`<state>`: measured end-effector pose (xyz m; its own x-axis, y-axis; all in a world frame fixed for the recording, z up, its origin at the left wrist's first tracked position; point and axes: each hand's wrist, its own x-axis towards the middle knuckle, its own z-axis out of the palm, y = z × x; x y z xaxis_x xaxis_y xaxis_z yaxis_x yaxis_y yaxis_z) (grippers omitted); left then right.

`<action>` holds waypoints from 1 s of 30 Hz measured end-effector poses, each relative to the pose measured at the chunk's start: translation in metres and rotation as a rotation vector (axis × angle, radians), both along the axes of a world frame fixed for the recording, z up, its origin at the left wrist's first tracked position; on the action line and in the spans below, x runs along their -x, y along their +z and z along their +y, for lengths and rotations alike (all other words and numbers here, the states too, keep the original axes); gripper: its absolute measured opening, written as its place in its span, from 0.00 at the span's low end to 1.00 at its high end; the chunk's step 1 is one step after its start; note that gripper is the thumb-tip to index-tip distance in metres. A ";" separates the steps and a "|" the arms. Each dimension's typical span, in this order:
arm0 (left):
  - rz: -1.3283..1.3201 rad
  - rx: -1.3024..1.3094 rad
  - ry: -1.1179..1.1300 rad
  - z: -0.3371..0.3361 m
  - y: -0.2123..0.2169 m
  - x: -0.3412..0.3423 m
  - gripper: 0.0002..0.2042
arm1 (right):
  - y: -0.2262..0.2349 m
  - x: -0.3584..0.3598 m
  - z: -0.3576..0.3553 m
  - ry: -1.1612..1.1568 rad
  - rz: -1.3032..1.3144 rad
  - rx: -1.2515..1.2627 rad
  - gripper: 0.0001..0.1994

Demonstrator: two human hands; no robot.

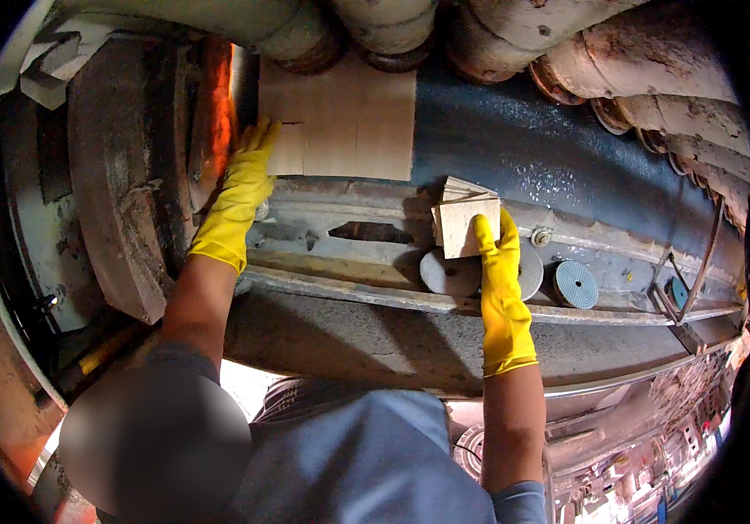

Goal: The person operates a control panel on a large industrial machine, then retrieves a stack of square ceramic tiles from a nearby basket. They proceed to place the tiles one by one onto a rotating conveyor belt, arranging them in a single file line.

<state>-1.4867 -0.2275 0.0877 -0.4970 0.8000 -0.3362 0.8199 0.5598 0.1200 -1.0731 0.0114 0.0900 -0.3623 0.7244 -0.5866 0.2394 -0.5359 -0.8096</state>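
Dark belt point(497, 122) under thick grimy cylinders point(384, 26). Pale tiles point(349, 113) lie flat on belt, just right of left hand point(251, 170), nearer one; its fingers outstretched, gripping nothing visible. Right hand point(501, 262) pinches small stack point(462, 229), thumb on face.

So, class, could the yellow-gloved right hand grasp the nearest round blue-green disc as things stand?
Probably not: the right hand is holding a stack of thin, flat beige pieces, though nothing seems to block the way across to the blue-green disc.
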 end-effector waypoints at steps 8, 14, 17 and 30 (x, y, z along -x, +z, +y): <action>-0.005 -0.027 -0.022 0.003 -0.005 -0.006 0.49 | 0.002 0.002 -0.001 -0.008 0.025 0.006 0.30; -0.049 -0.230 0.151 0.017 0.012 -0.056 0.42 | 0.016 0.008 -0.001 0.005 -0.027 -0.013 0.31; -0.345 -0.436 0.122 0.046 0.035 -0.126 0.34 | 0.005 0.005 0.001 0.052 -0.141 -0.183 0.32; -1.353 -0.054 0.813 0.157 0.022 -0.233 0.31 | 0.012 0.018 0.018 0.002 -0.212 0.137 0.40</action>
